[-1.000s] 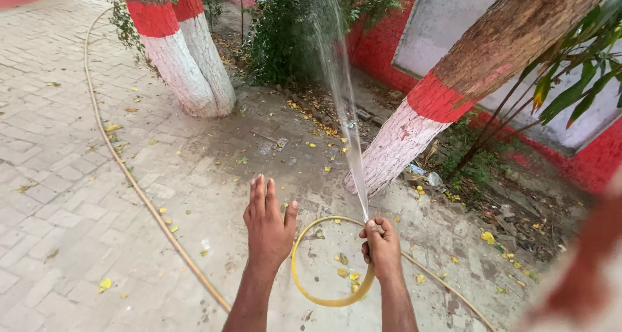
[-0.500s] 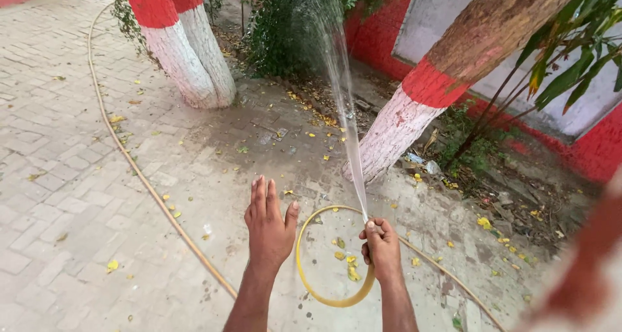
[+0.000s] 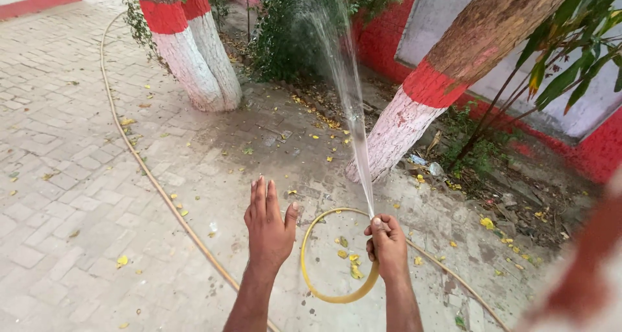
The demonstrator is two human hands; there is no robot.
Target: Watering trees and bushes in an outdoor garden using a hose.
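Observation:
My right hand (image 3: 387, 243) grips the end of a yellow garden hose (image 3: 310, 278), which curls in a loop below and to the left of it. A jet of water (image 3: 353, 112) shoots up and away from the nozzle end toward a green bush (image 3: 291, 34). My left hand (image 3: 267, 225) is held out flat beside the loop, fingers together and pointing forward, holding nothing.
The hose (image 3: 139, 157) trails away across the brick paving (image 3: 58, 176) to the far left. Two tree trunks painted red and white stand ahead: one at the back left (image 3: 194, 53), one leaning at the right (image 3: 421, 112). A red and grey wall (image 3: 583, 150) runs along the right.
The view has shifted slightly; the water jet and my right hand have moved a little to the right. My left hand stays held out flat.

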